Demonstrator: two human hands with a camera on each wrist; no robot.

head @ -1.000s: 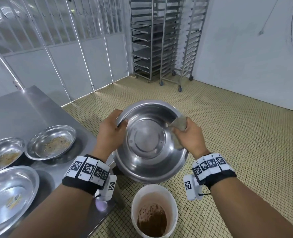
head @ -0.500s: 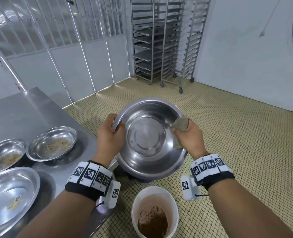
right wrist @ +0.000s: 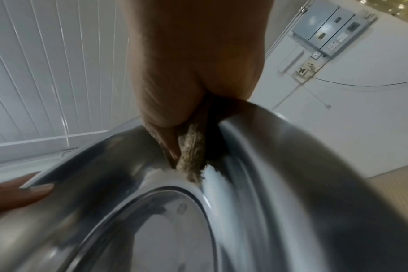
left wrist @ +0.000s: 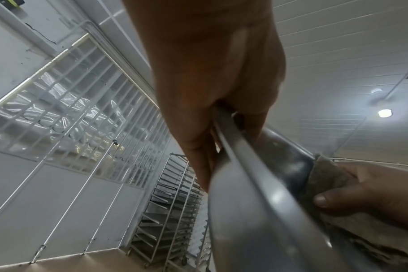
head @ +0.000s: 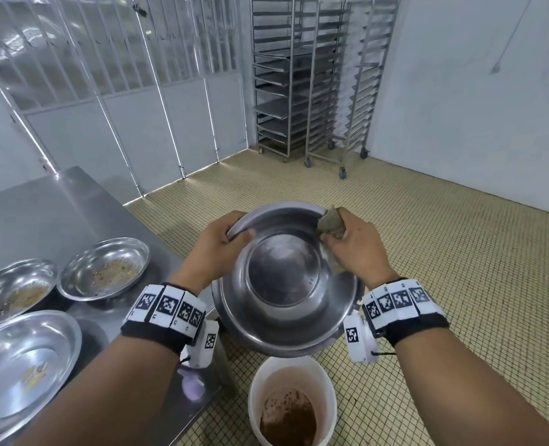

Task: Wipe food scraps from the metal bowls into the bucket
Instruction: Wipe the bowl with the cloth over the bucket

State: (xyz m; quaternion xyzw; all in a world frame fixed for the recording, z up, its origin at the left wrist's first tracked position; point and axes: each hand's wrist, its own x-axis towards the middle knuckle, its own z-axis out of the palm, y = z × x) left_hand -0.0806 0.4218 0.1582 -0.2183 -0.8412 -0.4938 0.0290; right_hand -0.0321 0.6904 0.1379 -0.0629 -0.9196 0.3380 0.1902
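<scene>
- Closest to the camera is the white bucket [head: 292, 403] on the floor, with brown scraps already in the bottom, right under the big bowl [head: 286, 278], which is held up and tipped toward the person.
- The left hand [head: 215, 249] grips the far-left rim, thumb inside, other fingers hidden behind the metal.
- The right hand [head: 356, 249] pinches a brownish rag [head: 329, 222] against the upper right rim; the fingers are curled around it.
- To do this bit well, I'd say keep the bowl's low edge over the bucket and drag the rag down the wall toward that edge, so bits drop in and not on the tiles.
- On the steel surface [head: 41, 201] to the left sit three more bowls; two of them [head: 104, 268] [head: 12, 292] have crumbs in them, and the nearest one [head: 25, 371] is cut off by the frame.
- Hard to tell if anything's left in the held bowl; it looks mostly clean, but the wrist views are blurry.
- Way back are the wheeled tray racks [head: 315, 78].
</scene>
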